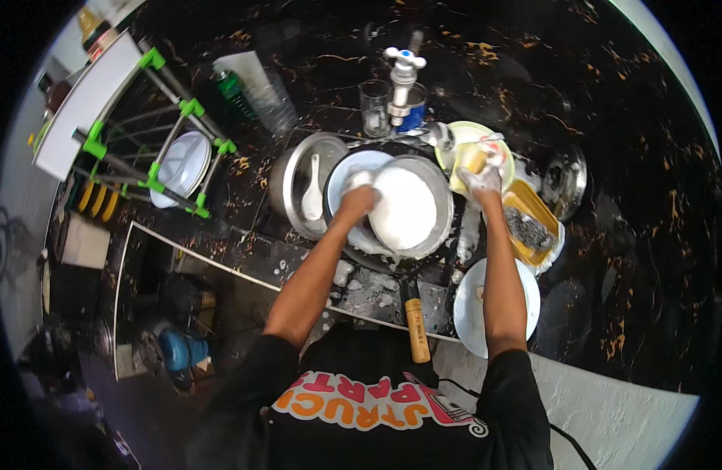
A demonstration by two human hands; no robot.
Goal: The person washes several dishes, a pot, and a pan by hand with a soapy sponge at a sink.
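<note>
My left hand (360,198) is closed at the left rim of a round metal pot (444,202), blurred by motion. The pot's round middle is bright white; I cannot tell whether that is foam or bare surface. It rests tilted over a pale blue dish (349,170) and a dark pan with a wooden handle (417,332). In my right hand (483,179), coated in suds, is a yellow sponge (471,160). That hand is above a pale green plate (455,134), right of the pot.
A steel pot with a white rice paddle (313,191) stands left. Behind is a tap (403,79) beside a drinking glass (375,108). To the right are a yellow tray with steel wool (528,228), a pot lid (563,182) and a white plate (469,308). A green-jointed rack (161,135) stands far left.
</note>
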